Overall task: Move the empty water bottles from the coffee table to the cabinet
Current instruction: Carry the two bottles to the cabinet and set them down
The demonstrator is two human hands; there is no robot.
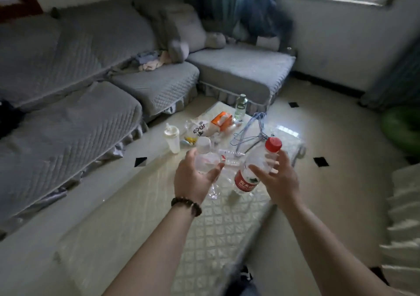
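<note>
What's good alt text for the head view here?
Over a pale patterned coffee table, the left hand grips a clear white-capped plastic bottle and the right hand a clear red-capped, red-labelled plastic bottle. Behind lie snack packets, blue wire hangers, a white cup and a grey quilted sofa.

A: bench (141, 234) bare from 6 to 8 o'clock, open approach.
B: 12 blocked: wire hangers (250, 129), snack bags (211, 125), white cup (172, 140), green bottle (240, 107).
</note>
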